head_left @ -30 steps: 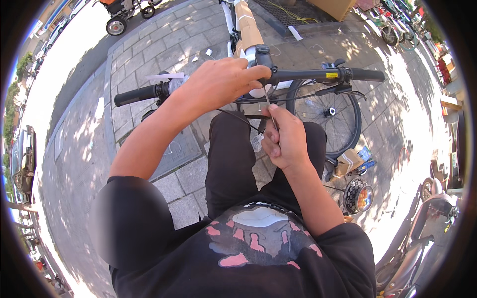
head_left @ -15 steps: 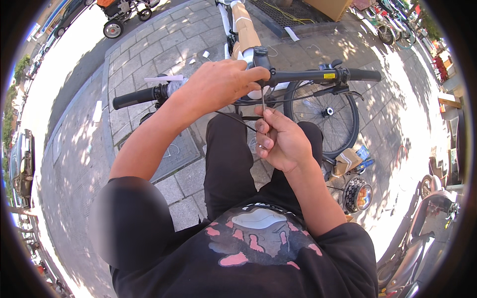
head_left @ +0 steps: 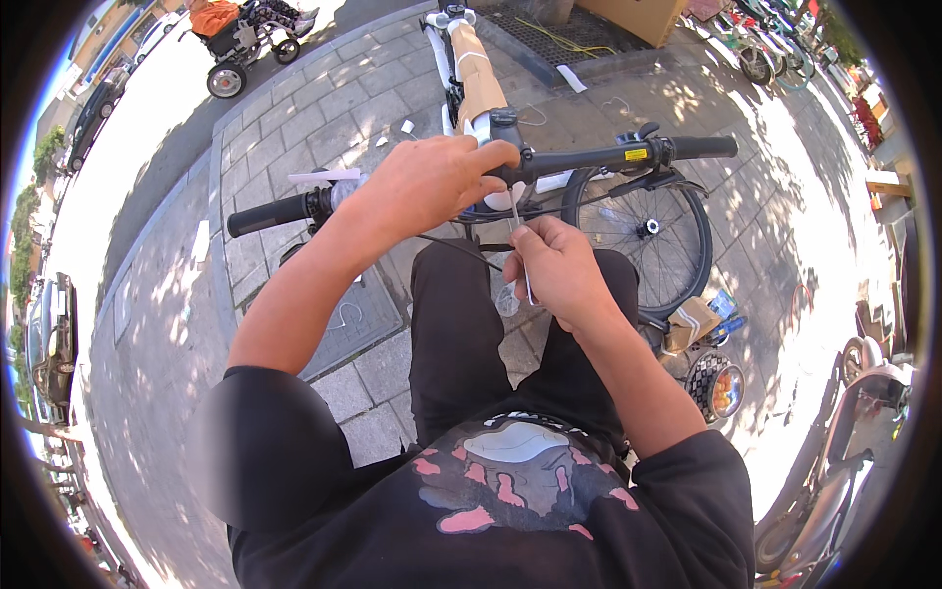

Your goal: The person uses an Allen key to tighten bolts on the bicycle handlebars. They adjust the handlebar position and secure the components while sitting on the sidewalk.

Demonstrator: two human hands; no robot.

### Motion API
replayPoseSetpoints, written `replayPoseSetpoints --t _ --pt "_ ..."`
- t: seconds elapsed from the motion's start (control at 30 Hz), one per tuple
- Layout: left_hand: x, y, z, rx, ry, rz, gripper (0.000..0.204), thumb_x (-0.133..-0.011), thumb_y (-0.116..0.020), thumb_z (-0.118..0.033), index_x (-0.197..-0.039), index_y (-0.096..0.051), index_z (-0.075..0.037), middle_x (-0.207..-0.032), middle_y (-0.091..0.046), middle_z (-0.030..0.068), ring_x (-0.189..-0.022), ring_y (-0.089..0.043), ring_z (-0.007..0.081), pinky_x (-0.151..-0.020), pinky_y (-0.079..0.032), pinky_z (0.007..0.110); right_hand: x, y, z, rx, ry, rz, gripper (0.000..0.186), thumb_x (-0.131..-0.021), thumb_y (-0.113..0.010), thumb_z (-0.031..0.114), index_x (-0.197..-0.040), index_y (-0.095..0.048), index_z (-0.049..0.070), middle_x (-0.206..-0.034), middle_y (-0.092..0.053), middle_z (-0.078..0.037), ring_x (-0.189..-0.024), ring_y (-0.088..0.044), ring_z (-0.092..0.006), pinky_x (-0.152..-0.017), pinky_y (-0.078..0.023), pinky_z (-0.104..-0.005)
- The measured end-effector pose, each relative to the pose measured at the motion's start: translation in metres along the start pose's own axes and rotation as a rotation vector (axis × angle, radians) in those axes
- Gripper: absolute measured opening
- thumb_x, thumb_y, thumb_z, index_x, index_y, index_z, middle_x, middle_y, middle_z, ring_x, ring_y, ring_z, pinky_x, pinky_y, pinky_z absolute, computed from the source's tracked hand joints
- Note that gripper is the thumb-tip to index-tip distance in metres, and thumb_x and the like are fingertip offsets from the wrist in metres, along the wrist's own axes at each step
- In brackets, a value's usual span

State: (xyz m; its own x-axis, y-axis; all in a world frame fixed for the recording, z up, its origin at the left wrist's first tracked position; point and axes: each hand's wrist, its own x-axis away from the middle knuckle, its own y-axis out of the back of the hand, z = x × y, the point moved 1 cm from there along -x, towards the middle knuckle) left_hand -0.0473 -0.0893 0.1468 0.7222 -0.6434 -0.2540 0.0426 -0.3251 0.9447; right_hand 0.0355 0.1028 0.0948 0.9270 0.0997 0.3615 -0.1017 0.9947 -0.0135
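Note:
A black bicycle handlebar (head_left: 589, 157) lies crosswise before me, with grips at both ends, cables and a yellow label. Its stem (head_left: 504, 120) joins a white frame (head_left: 466, 83) partly wrapped in brown cardboard. My left hand (head_left: 427, 185) is closed round the stem junction, thumb and fingers at its lower side; what exactly the fingertips grip is hidden. Below it, my right hand (head_left: 554, 270) pinches a thin metal tool (head_left: 515, 211), like a hex key, whose upper end reaches the underside of the stem. A spoked front wheel (head_left: 648, 228) stands to the right.
A person in orange in a wheelchair (head_left: 228, 59) is at the upper left. Parked cars (head_left: 51, 348) line the left. Bicycles (head_left: 760, 59) stand at upper right, a scooter (head_left: 834, 452) at lower right. Cardboard and blue packaging (head_left: 702, 319) and a round checkered object (head_left: 714, 385) lie beside my right knee.
My right hand has turned on the tool, its fingers more curled, with the tool's lower end now showing beneath them. The handlebar and left hand have shifted slightly in view.

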Motion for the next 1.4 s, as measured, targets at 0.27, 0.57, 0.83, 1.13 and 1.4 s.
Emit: replayPoseSetpoints --t 0.27,0.57,0.83,1.13,1.4 --pt "0.001 0.000 0.001 0.005 -0.008 0.000 0.027 -0.105 -0.070 -0.035 -0.127 -0.064 -0.021 -0.090 -0.071 0.0116 -0.092 -0.074 0.0373 -0.074 -0.056 0.050 -0.001 0.008 -0.012 -0.599 -0.203 0.131 0.020 -0.112 -0.055 0.022 -0.113 -0.063 0.004 -0.076 -0.062 -0.002 -0.052 -0.051 -0.0118 -0.045 -0.039 -0.0309" --pt "-0.004 0.006 0.000 -0.030 0.005 0.072 0.027 -0.105 -0.069 -0.036 -0.127 -0.064 -0.021 -0.090 -0.071 0.0101 -0.091 -0.074 0.0361 -0.074 -0.056 0.050 -0.002 -0.004 -0.012 -0.334 -0.104 0.018 0.020 -0.112 -0.057 0.025 -0.113 -0.063 0.006 -0.078 -0.063 -0.002 -0.050 -0.049 -0.0111 -0.043 -0.036 -0.0313" --pt "-0.006 0.008 0.003 -0.031 -0.018 0.069 0.026 -0.105 -0.070 -0.036 -0.127 -0.066 -0.023 -0.092 -0.072 0.0095 -0.092 -0.073 0.0353 -0.075 -0.055 0.049 -0.009 0.013 -0.018 -0.847 -0.346 0.308 0.024 -0.113 -0.058 0.031 -0.114 -0.062 0.008 -0.076 -0.056 0.001 -0.046 -0.042 -0.0070 -0.037 -0.033 -0.0254" --pt "-0.007 0.007 0.002 -0.062 -0.024 0.060 0.027 -0.104 -0.071 -0.037 -0.127 -0.065 -0.023 -0.091 -0.072 0.0084 -0.093 -0.075 0.0338 -0.075 -0.056 0.049 -0.008 0.012 -0.002 0.006 -0.108 0.038 0.021 -0.112 -0.059 0.026 -0.109 -0.066 0.006 -0.076 -0.060 0.000 -0.052 -0.052 -0.0119 -0.045 -0.042 -0.0281" --pt "-0.007 0.007 0.003 -0.098 -0.042 0.059 0.027 -0.104 -0.071 -0.037 -0.126 -0.064 -0.023 -0.091 -0.071 0.0075 -0.093 -0.074 0.0323 -0.074 -0.056 0.048 -0.007 0.007 -0.021 -0.891 -0.275 0.381 0.029 -0.114 -0.058 0.034 -0.118 -0.068 0.007 -0.069 -0.053 0.004 -0.048 -0.049 -0.0112 -0.044 -0.039 -0.0280"
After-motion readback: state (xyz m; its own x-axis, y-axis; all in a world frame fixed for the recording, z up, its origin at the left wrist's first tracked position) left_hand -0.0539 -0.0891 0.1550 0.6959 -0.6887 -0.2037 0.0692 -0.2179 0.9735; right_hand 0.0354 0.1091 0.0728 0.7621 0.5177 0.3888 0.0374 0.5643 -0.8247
